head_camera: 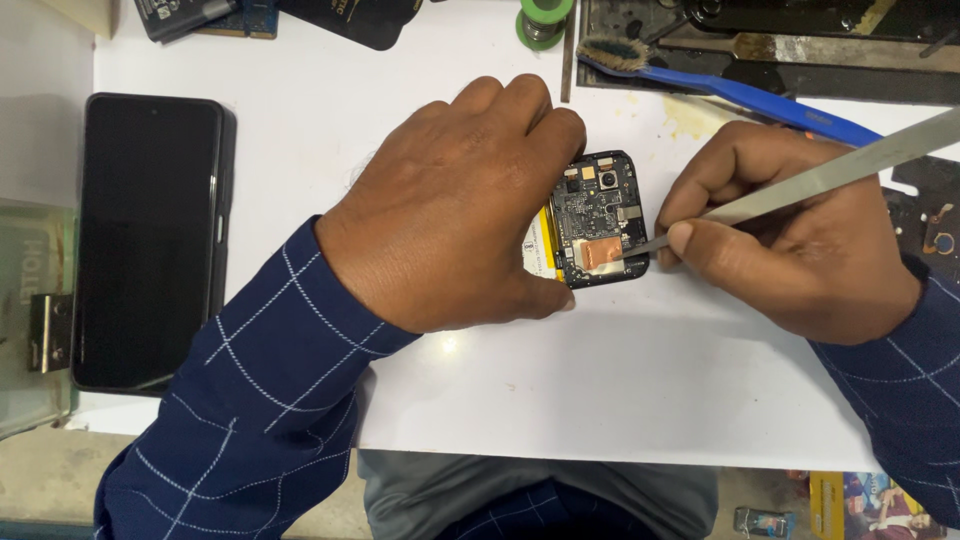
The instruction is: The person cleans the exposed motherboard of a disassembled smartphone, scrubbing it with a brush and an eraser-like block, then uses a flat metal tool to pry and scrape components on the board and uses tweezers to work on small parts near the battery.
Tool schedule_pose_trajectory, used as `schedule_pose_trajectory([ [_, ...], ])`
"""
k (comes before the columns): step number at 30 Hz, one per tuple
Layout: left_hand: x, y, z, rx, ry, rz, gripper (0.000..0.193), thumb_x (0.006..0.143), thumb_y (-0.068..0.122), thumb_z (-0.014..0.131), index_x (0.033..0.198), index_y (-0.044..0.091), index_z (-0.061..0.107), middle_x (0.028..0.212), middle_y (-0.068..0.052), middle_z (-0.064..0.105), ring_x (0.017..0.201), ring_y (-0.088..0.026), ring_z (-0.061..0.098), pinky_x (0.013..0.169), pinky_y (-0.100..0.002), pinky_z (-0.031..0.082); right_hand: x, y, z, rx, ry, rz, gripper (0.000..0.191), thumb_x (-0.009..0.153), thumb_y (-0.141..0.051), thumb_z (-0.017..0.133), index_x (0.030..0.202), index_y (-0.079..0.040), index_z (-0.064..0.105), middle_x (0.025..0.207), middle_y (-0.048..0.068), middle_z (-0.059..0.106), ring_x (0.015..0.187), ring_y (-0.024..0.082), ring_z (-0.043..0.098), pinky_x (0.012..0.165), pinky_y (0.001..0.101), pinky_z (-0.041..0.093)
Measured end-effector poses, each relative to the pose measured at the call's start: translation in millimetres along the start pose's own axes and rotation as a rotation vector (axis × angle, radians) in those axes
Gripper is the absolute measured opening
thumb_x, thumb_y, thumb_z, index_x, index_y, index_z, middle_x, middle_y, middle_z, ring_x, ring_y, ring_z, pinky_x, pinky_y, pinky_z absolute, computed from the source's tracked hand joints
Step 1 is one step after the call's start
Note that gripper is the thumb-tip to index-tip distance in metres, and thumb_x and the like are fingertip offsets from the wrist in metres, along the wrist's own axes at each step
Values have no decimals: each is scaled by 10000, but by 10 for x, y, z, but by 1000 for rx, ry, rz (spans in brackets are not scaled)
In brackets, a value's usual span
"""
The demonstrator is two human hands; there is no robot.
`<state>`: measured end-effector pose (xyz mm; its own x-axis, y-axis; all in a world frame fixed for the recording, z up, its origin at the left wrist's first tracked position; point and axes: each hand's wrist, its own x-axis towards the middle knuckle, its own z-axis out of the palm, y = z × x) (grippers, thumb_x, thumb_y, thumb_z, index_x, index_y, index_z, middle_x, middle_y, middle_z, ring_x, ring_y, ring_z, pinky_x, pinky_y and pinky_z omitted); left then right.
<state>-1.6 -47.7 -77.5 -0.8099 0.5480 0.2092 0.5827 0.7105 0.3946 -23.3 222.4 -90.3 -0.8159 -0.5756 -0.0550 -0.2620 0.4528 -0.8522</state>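
Both hands are set on an opened smartphone at the centre of the white worktop. Nearest, the left hand is laid palm-down over most of the phone, fingers curled over its upper edge and thumb pressed along the lower edge, so the device is pinned flat. Only the phone's right end is left exposed: a dark circuit board with a camera module and a copper-coloured shield, with a yellow strip showing just beside the thumb. The right hand is closed in a pen-like pinch on a flat metal spudger, whose tip is brought to the board's right edge just beside the copper shield. The step in hand is judged to be prying or lifting a part at that edge; a light, shallow levering motion would be called for, with the phone kept pinned. Both forearms are angled inward from the lower corners. Farther off, a black phone lies at the left, and a blue brush and a solder spool at the upper edge.
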Motion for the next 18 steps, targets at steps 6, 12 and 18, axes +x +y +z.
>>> schedule_pose_trajectory([
  [6,-3,-1,-5,-2,-10,-4,865,508,443,991,1157,6,621,1022,-116,583,932,-283,572,727,-431,478,-2,9,-1,-25,8,32,46,904,-31,629,944,-16,646,827,79,689,679,96,661,587,246,508],
  [12,3,4,-8,-3,-25,-15,853,518,435,988,1156,6,621,1020,-118,579,931,-283,571,732,-433,479,2,10,3,-91,1,23,46,903,-49,660,938,-20,662,818,77,669,661,97,618,573,247,470],
  [18,-6,-6,-4,2,-13,-4,858,523,434,987,1165,0,620,1031,-124,582,941,-287,570,741,-435,479,5,3,9,-52,0,6,57,882,-71,649,919,-31,664,775,33,718,665,65,621,571,235,473],
])
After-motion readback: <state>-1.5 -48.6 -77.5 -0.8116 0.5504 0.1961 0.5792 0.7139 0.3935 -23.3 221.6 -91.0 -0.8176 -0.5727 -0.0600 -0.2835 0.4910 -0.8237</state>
